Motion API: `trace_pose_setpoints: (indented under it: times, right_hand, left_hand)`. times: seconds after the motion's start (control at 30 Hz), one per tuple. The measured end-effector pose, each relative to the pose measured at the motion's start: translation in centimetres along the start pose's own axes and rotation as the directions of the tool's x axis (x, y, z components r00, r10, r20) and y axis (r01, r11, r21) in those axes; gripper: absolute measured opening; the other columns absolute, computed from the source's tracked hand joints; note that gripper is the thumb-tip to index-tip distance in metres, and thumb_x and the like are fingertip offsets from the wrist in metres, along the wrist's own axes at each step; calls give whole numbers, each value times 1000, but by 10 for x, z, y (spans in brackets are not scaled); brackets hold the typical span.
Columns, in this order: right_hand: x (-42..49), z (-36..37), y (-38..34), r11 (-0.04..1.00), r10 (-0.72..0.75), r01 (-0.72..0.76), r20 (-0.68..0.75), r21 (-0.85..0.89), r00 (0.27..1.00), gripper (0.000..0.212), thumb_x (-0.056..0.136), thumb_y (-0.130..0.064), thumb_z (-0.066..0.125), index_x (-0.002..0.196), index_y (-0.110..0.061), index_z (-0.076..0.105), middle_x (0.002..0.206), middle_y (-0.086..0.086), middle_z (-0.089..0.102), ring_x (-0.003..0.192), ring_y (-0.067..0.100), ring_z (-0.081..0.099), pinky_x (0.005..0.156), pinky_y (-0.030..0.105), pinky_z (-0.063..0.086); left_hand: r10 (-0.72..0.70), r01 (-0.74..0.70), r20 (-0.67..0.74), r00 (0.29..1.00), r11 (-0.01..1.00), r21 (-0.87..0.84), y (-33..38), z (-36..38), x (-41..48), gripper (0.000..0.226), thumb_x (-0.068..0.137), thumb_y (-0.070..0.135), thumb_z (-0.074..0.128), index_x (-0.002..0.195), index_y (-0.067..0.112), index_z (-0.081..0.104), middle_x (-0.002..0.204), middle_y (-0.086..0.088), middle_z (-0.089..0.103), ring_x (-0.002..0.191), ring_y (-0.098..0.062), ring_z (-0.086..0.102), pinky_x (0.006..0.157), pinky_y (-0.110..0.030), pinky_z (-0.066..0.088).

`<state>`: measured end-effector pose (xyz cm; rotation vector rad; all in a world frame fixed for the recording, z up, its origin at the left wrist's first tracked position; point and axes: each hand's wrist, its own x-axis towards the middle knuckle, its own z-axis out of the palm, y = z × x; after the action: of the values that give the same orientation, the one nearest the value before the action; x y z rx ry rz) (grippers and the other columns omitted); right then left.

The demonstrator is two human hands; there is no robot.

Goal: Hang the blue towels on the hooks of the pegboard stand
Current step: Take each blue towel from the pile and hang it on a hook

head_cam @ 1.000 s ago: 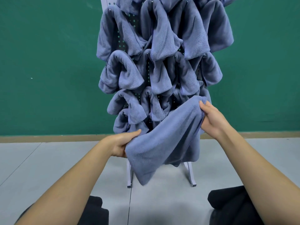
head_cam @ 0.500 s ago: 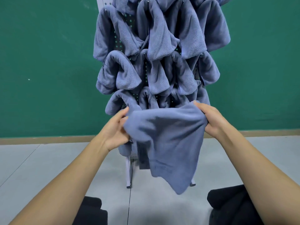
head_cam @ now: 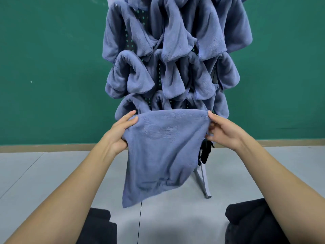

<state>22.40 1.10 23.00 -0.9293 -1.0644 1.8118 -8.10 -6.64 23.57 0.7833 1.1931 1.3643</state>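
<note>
A blue towel (head_cam: 163, 152) hangs spread flat in front of me, held by its two upper corners. My left hand (head_cam: 121, 132) grips the left corner and my right hand (head_cam: 221, 132) pinches the right corner. Behind it stands the pegboard stand (head_cam: 145, 18), almost wholly covered by several hung blue towels (head_cam: 175, 50). The held towel's top edge sits just below the lowest row of hung towels. The hooks are hidden by cloth.
One white leg of the stand (head_cam: 204, 182) rests on the grey floor (head_cam: 35, 173) to the right of the towel. A green wall (head_cam: 49, 67) stands behind. My dark trouser knees (head_cam: 249, 221) show at the bottom.
My left hand rose and moved out to the left, stretching the towel from a slanted drape into a flat sheet with a level top edge. My right hand stayed at about the same height.
</note>
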Motion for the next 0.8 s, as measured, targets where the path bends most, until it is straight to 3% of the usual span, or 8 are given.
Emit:
trace_pose_setpoints:
  times: [0.1, 0.27, 0.4, 0.47, 0.53, 0.67, 0.73, 0.8]
  right_hand:
    - [0, 0, 9, 972, 62, -57, 14, -227, 998, 22, 85, -30, 65, 103, -16, 67, 85, 1, 65, 80, 13, 62, 84, 30, 50]
    - [3, -4, -1, 989, -144, 139, -126, -45, 982, 16, 92, -21, 59, 104, -12, 65, 88, 3, 72, 79, 16, 66, 72, 26, 56]
    - [-1, -10, -9, 970, -241, 240, -162, -31, 957, 15, 96, -17, 54, 101, -11, 66, 90, 1, 75, 83, 12, 71, 69, 24, 57]
    - [-2, -9, -12, 962, -273, 265, -171, -71, 947, 15, 97, -17, 53, 100, -12, 67, 88, -1, 75, 83, 10, 70, 69, 22, 56]
    - [-2, -10, -11, 955, -289, 268, -183, -129, 940, 15, 97, -16, 53, 98, -13, 68, 85, -3, 75, 82, 8, 70, 70, 21, 55]
    - [-3, -7, -7, 930, -315, 273, -153, -245, 937, 15, 96, -19, 55, 100, -14, 69, 85, -5, 75, 80, 7, 69, 69, 21, 54]
    - [-5, -4, -7, 920, -326, 284, -124, -270, 937, 16, 96, -20, 55, 101, -13, 69, 86, -5, 74, 79, 6, 69, 68, 20, 54]
    - [-6, 0, -7, 918, -339, 298, -131, -261, 931, 15, 97, -19, 55, 101, -13, 69, 85, -5, 74, 78, 5, 69, 67, 19, 54]
  left_hand:
    - [-25, 25, -6, 1000, 999, 28, 1, -1, 1, 29, 91, 24, 61, 118, 35, 58, 103, 11, 69, 80, -11, 65, 65, -31, 51]
    - [-242, 242, 35, 970, 970, 0, 0, -16, 8, 24, 86, 30, 67, 109, 22, 66, 105, 0, 67, 88, -16, 62, 82, -37, 49]
    - [-165, 149, -56, 985, 966, -209, -4, -14, 12, 17, 91, 14, 61, 108, 15, 65, 99, -1, 67, 88, -12, 63, 79, -28, 54]
    - [-114, 105, -85, 990, 989, -104, -7, -14, 13, 15, 91, 10, 61, 106, 11, 65, 100, -4, 67, 84, -12, 62, 71, -25, 57]
    - [-110, 124, -112, 988, 983, 134, -12, -19, 16, 17, 87, 4, 65, 104, 3, 66, 102, -11, 65, 83, -17, 61, 77, -29, 58]
    - [-230, 242, -110, 967, 695, 677, -25, -22, 13, 17, 81, 5, 73, 94, -2, 65, 86, -11, 61, 75, -17, 61, 73, -23, 58]
    - [-282, 266, -121, 952, 558, 786, -31, -20, 12, 16, 80, 12, 75, 77, 4, 61, 74, -9, 57, 63, -15, 61, 72, -22, 58]
    - [-269, 280, -137, 953, 621, 732, -32, -19, 13, 24, 82, 15, 75, 68, 8, 57, 64, -6, 55, 53, -11, 59, 61, -20, 58]
